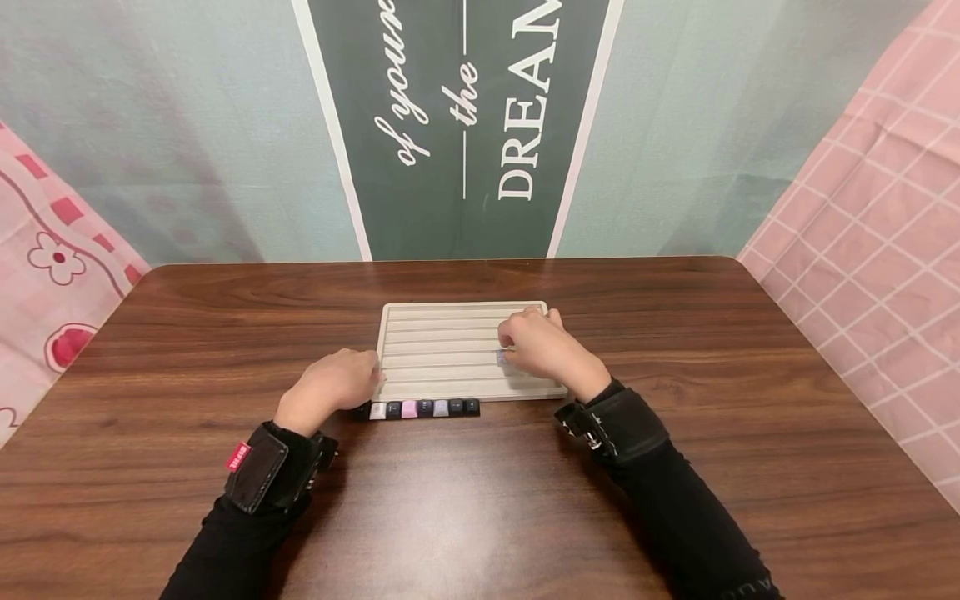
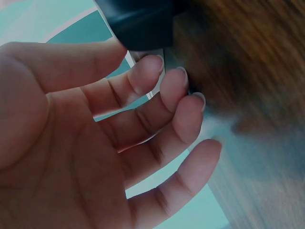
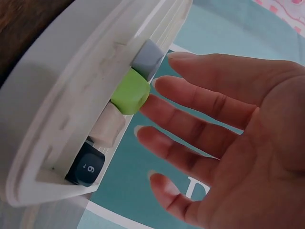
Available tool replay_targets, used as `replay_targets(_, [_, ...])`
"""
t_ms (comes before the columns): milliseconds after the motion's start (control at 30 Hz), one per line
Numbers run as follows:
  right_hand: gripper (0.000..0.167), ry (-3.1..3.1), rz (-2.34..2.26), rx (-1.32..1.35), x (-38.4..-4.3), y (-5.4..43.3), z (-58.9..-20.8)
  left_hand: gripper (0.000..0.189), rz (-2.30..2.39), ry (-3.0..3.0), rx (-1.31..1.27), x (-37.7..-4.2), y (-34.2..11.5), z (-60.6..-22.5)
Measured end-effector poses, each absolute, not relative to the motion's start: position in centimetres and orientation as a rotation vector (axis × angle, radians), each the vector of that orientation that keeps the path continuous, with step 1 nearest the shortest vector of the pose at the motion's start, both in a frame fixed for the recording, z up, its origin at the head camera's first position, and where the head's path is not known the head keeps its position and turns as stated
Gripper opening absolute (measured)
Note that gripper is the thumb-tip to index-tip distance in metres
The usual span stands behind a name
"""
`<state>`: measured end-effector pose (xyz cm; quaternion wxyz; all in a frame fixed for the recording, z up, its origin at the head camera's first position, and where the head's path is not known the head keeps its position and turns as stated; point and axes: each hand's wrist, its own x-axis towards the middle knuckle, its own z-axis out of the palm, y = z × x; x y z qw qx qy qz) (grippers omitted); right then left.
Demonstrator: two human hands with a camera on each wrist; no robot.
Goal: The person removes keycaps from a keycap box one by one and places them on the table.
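My left hand (image 1: 337, 383) is at the left edge of a cream grooved tray (image 1: 420, 346), beside the left end of a row of keycaps (image 1: 408, 409). Its fingers are loosely bent; a dark keycap (image 2: 145, 26) hides the thumb tip in the left wrist view. Over the tray's right side is my right hand (image 1: 543, 346), its fingers spread and gently bent. Its thumb and index fingertips are right at a grey-lavender keycap (image 3: 148, 59) standing in the tray. A green keycap (image 3: 131, 93), a beige keycap (image 3: 108, 125) and a black keycap (image 3: 86, 164) sit alongside in the same groove.
The brown wooden table (image 1: 480, 508) carries the tray and the keycap row, which lies along the tray's near edge. Behind the table hangs a blue-green cloth (image 1: 247, 142) with a dark lettered panel. Pink patterned cloth (image 1: 885, 183) borders both sides.
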<state>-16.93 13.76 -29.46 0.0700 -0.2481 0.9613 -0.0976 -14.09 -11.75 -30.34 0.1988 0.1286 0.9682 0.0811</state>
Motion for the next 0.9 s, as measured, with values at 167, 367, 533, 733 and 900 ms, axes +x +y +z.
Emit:
replay_targets(167, [0.009, 2.858, -0.278, -0.742, -17.22, 13.75, -29.37, 0.018, 0.23, 2.703, 0.355, -14.11, -11.79, -30.39])
replay_targets(367, [0.009, 2.822, -0.276, -0.717, -17.29, 13.63, -29.33, 0.018, 0.232, 2.705, 0.362, -14.04, -11.78, -30.35])
replay_targets(533, [0.009, 2.825, -0.271, -0.713, -17.3, 13.53, -29.45, 0.018, 0.233, 2.7, 0.362, -14.05, -11.75, -30.35])
replay_targets(733, [0.012, 2.824, -0.268, -0.716, -17.39, 13.46, -29.64, 0.018, 0.225, 2.701, 0.358, -14.04, -11.68, -30.35])
replay_targets(900, [0.014, 2.823, -0.258, -0.717, -17.47, 13.39, -29.8, 0.019, 0.225, 2.7, 0.353, -13.96, -11.67, -30.35])
